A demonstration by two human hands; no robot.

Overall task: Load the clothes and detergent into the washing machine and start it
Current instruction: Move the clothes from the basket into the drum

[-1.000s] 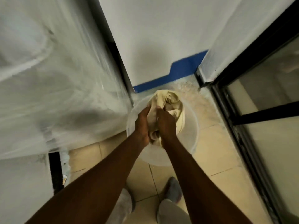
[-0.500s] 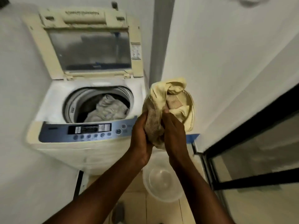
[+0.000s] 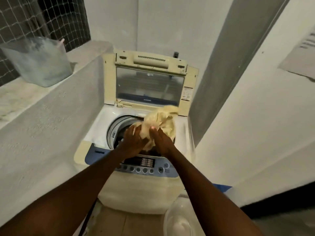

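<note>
A cream top-loading washing machine (image 3: 136,191) stands ahead with its glass lid (image 3: 150,84) raised against the wall. Its blue control panel (image 3: 144,165) faces me. Over the open drum (image 3: 117,128) I hold a bunched pale yellow cloth (image 3: 160,123). My left hand (image 3: 134,142) grips its left side and my right hand (image 3: 162,142) grips its lower right, both above the front rim of the drum. My hands and the cloth hide most of what lies inside the drum.
A low white wall (image 3: 51,133) runs along the left, with a translucent plastic bag (image 3: 39,63) on its ledge before a wire mesh window (image 3: 42,17). A grey pipe column (image 3: 226,65) rises right of the machine. A clear plastic basin (image 3: 180,220) sits on the tiled floor.
I lifted the yellow cloth out of the floor basin, carried it up and left, and it is now over the machine's drum. My view rose from the floor to the machine.
</note>
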